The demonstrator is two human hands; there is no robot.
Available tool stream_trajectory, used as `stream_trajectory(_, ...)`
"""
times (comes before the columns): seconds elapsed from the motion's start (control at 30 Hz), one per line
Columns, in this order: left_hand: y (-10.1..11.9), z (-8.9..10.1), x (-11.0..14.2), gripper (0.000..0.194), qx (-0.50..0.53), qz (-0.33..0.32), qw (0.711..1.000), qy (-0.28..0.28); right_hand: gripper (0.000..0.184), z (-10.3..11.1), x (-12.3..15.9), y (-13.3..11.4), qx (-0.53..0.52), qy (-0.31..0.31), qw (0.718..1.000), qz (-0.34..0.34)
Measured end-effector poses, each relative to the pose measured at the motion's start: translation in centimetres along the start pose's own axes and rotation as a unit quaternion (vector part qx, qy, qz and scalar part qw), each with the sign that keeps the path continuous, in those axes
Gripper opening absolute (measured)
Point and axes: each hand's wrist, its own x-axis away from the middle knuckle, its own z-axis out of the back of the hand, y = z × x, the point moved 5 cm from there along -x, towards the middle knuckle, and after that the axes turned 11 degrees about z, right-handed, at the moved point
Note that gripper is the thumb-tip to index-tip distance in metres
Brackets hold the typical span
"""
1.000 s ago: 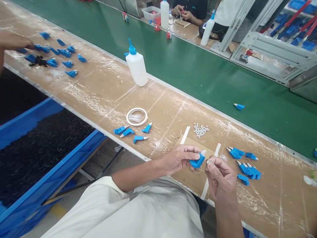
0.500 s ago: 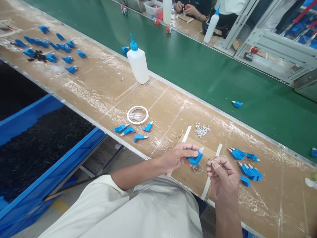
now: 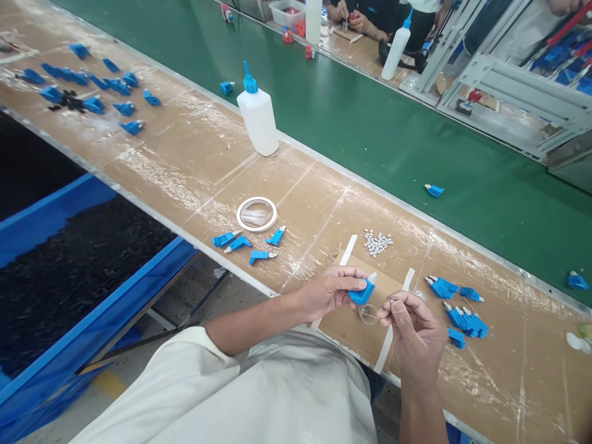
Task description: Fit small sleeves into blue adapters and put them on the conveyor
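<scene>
My left hand [image 3: 333,290] grips a blue plastic part [image 3: 361,293] with a pale tip pointing up. Pinched between the thumb and forefinger of my right hand [image 3: 411,324] is a small grey piece [image 3: 393,300], partly hidden by the fingers. Under the hands, a small clear round dish [image 3: 367,314] sits on a brown board [image 3: 345,333] edged with white tape strips. A thin stick reaches from the dish toward my right fingers; whether they hold it I cannot tell. Beyond the board lies a pile of small grey pieces [image 3: 378,243].
More blue parts lie to the right [image 3: 467,320], by the tape roll [image 3: 257,214] and at far left [image 3: 118,86]. A white bottle [image 3: 257,120] stands near the green conveyor belt [image 3: 351,117], which carries a few parts. Across it, a person's hands [image 3: 361,23] work.
Both hands still hold their pieces; the blue part has shifted slightly left. Parts on the belt have moved left. Another person's hand at far left has gone from view.
</scene>
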Motion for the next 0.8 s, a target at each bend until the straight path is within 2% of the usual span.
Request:
stream_trajectory(0.13,-0.2,-0.5,0.1,0.046,0.009,0.011,1.000,-0.024,0.017,-0.6,0.0,-0.5,0.013,0.001,0.999,0.043)
stream_trajectory(0.37,-0.3,-2.2,0.1,0.040,0.023,0.046,0.993,-0.110,0.013,-1.0,-0.1,-0.3,0.054,-0.018,0.995,0.087)
stream_trajectory(0.53,-0.5,-2.2,-0.2,0.038,0.033,0.038,0.993,-0.108,0.018,-1.2,0.5,0.3,0.038,-0.024,0.998,0.051)
stream_trajectory(0.8,-0.4,-2.2,0.2,0.037,0.024,0.034,0.995,-0.086,0.017,-1.4,0.3,-1.3,0.117,-0.028,0.987,0.104)
